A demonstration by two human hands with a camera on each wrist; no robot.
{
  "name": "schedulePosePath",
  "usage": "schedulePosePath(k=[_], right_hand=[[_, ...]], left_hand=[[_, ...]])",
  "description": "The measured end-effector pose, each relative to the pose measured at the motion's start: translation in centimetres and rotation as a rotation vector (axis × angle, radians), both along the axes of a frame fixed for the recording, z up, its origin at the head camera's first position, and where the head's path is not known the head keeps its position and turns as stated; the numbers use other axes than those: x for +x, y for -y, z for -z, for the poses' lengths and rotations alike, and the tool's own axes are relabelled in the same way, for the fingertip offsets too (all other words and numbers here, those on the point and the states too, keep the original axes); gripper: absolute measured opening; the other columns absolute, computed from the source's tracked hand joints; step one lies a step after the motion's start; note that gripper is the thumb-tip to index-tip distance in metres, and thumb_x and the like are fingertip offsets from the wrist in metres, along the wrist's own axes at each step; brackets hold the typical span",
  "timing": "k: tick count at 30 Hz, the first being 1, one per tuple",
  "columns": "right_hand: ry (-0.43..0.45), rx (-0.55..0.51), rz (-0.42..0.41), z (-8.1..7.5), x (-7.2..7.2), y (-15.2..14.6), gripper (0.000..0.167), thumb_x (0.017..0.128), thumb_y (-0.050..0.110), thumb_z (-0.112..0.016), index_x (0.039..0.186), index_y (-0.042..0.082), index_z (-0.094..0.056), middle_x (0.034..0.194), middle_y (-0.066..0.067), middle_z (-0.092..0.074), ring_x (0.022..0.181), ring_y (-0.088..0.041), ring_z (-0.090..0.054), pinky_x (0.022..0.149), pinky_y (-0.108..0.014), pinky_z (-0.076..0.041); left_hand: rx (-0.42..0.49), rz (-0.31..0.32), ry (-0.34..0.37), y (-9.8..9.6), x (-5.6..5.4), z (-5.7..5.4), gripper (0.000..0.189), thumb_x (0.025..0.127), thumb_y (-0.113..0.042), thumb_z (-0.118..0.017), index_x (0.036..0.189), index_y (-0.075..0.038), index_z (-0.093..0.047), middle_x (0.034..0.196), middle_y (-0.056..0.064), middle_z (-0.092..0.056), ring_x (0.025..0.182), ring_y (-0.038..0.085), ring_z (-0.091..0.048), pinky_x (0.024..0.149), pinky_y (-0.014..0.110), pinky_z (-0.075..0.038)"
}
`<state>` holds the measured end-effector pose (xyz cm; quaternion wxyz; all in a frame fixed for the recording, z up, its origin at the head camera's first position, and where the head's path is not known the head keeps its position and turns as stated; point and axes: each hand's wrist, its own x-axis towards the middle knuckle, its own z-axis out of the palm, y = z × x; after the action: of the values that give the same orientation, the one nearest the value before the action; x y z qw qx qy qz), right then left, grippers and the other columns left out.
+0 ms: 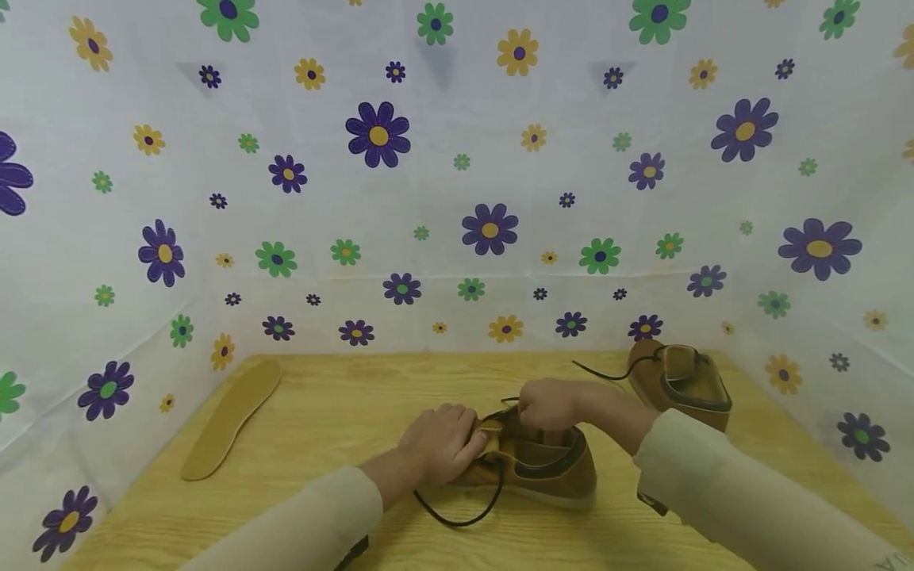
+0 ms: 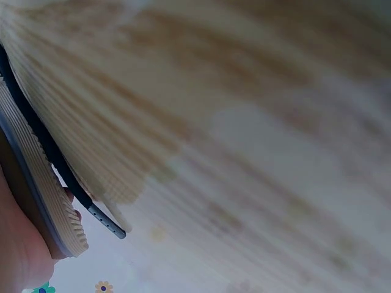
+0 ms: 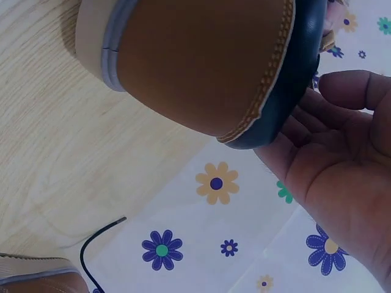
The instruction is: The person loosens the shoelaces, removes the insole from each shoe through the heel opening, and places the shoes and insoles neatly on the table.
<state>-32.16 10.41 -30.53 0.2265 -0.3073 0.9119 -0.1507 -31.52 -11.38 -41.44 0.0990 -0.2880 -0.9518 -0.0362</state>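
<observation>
A brown leather shoe [image 1: 564, 477] with a dark collar and pale sole stands on the table, its heel toward the right. My left hand [image 1: 439, 444] grips its front part, the thumb lying over the tongue. My right hand [image 1: 548, 406] reaches down into the shoe's opening; in the right wrist view its fingers [image 3: 308, 119] pass behind the collar and their tips are hidden. A black lace [image 1: 474, 522] hangs loose in a loop on the near side of the shoe.
A second brown shoe [image 1: 646, 369] with a loose black lace stands at the back right. A tan insole [image 1: 232, 420] lies on the left of the wooden table [image 1: 343, 388]. White flowered cloth [image 1: 457, 190] walls surround the table.
</observation>
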Motion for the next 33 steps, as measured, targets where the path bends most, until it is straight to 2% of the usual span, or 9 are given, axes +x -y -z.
schedulePosePath(k=[5, 6, 7, 9, 13, 16, 19, 28, 33], right_hand=[[0.009, 0.033, 0.024, 0.22, -0.24, 0.33, 0.032, 0.088, 0.0, -0.046, 0.064, -0.004, -0.066, 0.061, -0.01, -0.069, 0.056, -0.022, -0.07, 0.055, -0.024, -0.05], [0.016, 0.042, 0.033, 0.26, -0.28, 0.4, 0.031, 0.088, 0.0, -0.047, 0.065, -0.004, -0.068, 0.065, -0.013, -0.071, 0.059, -0.024, -0.072, 0.056, -0.025, -0.052], [0.018, 0.056, 0.034, 0.3, -0.31, 0.47, 0.031, 0.088, 0.0, -0.049, 0.064, -0.004, -0.068, 0.063, -0.012, -0.07, 0.057, -0.022, -0.071, 0.055, -0.024, -0.05], [0.017, 0.084, 0.034, 0.36, -0.31, 0.6, 0.029, 0.087, 0.0, -0.052, 0.062, -0.001, -0.066, 0.059, -0.008, -0.068, 0.051, -0.017, -0.065, 0.053, -0.023, -0.046], [-0.046, 0.154, -0.03, 0.51, -0.23, 0.72, 0.035, 0.083, -0.005, -0.057, 0.051, 0.01, -0.054, 0.048, 0.005, -0.045, 0.043, -0.007, -0.038, 0.046, -0.023, -0.029], [-0.098, 0.207, -0.082, 0.55, -0.12, 0.79, 0.04, 0.08, -0.011, -0.056, 0.05, 0.014, -0.05, 0.045, 0.008, -0.036, 0.043, -0.007, -0.029, 0.045, -0.023, -0.024], [-0.12, 0.238, -0.111, 0.59, 0.11, 0.87, 0.039, 0.079, -0.015, -0.055, 0.052, 0.013, -0.054, 0.045, 0.007, -0.034, 0.044, -0.007, -0.025, 0.045, -0.024, -0.023], [-0.133, 0.189, -0.105, 0.35, 0.43, 0.78, 0.025, 0.074, -0.016, -0.06, 0.067, 0.006, -0.071, 0.057, 0.003, -0.051, 0.049, -0.01, -0.033, 0.048, -0.025, -0.03], [-0.169, 0.128, -0.104, -0.33, 0.05, 0.62, 0.033, 0.071, -0.017, -0.055, 0.077, 0.006, -0.078, 0.07, 0.0, -0.063, 0.059, -0.011, -0.045, 0.054, -0.026, -0.039]], left_hand=[[-0.001, 0.005, 0.006, -0.04, 0.04, 0.15, 0.043, 0.105, -0.044, -0.027, 0.101, -0.013, -0.057, 0.097, 0.002, -0.061, 0.087, 0.02, -0.058, 0.07, 0.037, -0.049], [-0.003, 0.004, 0.005, -0.04, -0.02, 0.24, 0.043, 0.105, -0.044, -0.027, 0.102, -0.013, -0.057, 0.098, 0.002, -0.061, 0.088, 0.02, -0.058, 0.071, 0.037, -0.049], [-0.003, 0.004, 0.003, -0.03, -0.07, 0.32, 0.044, 0.105, -0.044, -0.026, 0.102, -0.013, -0.057, 0.098, 0.002, -0.061, 0.088, 0.02, -0.058, 0.071, 0.037, -0.049], [-0.003, 0.005, -0.004, -0.01, -0.14, 0.45, 0.044, 0.105, -0.044, -0.026, 0.103, -0.013, -0.057, 0.099, 0.002, -0.062, 0.088, 0.02, -0.059, 0.071, 0.037, -0.049], [-0.007, -0.001, -0.007, 0.02, -0.23, 0.56, 0.046, 0.105, -0.045, -0.025, 0.106, -0.012, -0.057, 0.101, 0.003, -0.062, 0.09, 0.022, -0.059, 0.073, 0.039, -0.05], [-0.008, -0.007, -0.003, 0.02, -0.18, 0.35, 0.046, 0.105, -0.045, -0.025, 0.108, -0.012, -0.058, 0.102, 0.004, -0.062, 0.092, 0.023, -0.059, 0.076, 0.041, -0.05], [-0.006, -0.006, -0.002, 0.0, -0.09, 0.22, 0.046, 0.105, -0.045, -0.026, 0.107, -0.012, -0.058, 0.101, 0.004, -0.062, 0.092, 0.023, -0.059, 0.076, 0.041, -0.05], [0.048, 0.044, -0.022, 0.24, -0.08, 0.64, 0.04, 0.105, -0.041, -0.031, 0.098, -0.012, -0.058, 0.085, 0.0, -0.057, 0.075, 0.017, -0.055, 0.062, 0.033, -0.046], [0.056, 0.048, -0.041, 0.28, -0.2, 0.66, 0.041, 0.105, -0.04, -0.03, 0.1, -0.012, -0.059, 0.087, 0.0, -0.059, 0.076, 0.016, -0.056, 0.066, 0.033, -0.048]])
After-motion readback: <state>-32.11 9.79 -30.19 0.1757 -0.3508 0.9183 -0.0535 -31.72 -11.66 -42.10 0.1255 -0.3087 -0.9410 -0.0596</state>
